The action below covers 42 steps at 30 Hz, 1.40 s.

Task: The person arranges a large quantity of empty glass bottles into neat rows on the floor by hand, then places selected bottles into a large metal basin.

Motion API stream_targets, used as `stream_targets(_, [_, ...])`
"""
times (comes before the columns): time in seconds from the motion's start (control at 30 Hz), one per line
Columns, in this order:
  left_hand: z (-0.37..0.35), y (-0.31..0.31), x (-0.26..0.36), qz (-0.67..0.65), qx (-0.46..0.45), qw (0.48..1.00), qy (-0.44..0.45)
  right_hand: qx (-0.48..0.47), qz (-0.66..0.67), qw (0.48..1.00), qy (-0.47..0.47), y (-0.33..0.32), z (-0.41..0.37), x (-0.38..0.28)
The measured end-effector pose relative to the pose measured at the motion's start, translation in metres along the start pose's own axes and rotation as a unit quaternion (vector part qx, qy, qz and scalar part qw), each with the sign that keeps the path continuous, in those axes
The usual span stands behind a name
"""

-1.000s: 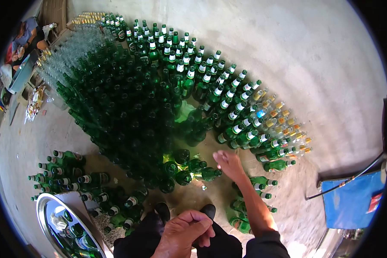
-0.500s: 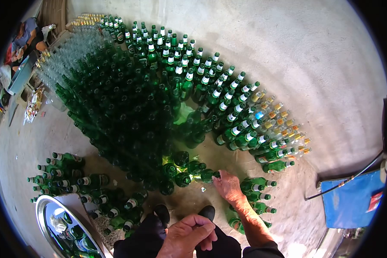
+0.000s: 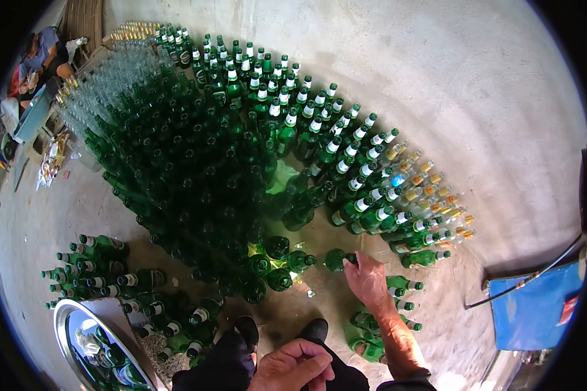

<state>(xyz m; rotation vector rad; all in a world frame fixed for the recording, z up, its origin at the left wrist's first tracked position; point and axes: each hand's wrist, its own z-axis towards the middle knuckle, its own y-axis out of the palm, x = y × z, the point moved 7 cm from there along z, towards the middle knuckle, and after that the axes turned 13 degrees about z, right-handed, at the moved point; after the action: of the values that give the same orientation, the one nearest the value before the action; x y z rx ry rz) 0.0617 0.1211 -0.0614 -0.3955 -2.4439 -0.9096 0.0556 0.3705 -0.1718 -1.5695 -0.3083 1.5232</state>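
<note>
At the near edge of the stand, front row: right hand (image 3: pixel 370 281), fingers closed on the neck of a green bottle (image 3: pixel 336 260), which stands upright on the concrete floor (image 3: pixel 476 98) just beside neighbouring bottles (image 3: pixel 299 260). Glass, judged rigid, breakable and fairly weighty, with a smooth, probably slippery surface. The neck offers the surest hold, lifted straight up clear of the neighbours. Left hand (image 3: pixel 295 368): curled shut over the knee, nothing seen in it. Beyond: massed dark bottles (image 3: pixel 195 169), labelled bottles (image 3: pixel 346 156) along the outer rim, metal tray (image 3: pixel 59 322) lower left.

Countless bottles (image 3: pixel 209 163), one left hand (image 3: pixel 293 368), one right hand (image 3: pixel 368 280), one tray (image 3: pixel 60 322)
</note>
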Motion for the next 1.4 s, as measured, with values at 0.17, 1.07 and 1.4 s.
stream_targets(0.17, [0.001,0.001,-0.001,-0.008,-0.001,1.000,-0.005,-0.044,-0.007,0.998,-0.033,0.010,0.028,-0.006])
stream_targets(1.07, [0.005,0.003,-0.004,-0.013,-0.015,1.000,-0.017,-0.101,0.063,0.986,-0.118,0.106,0.109,-0.031])
stream_targets(1.4, [0.007,0.000,-0.008,-0.011,-0.010,1.000,-0.007,-0.068,0.083,0.988,-0.108,0.115,0.115,-0.033])
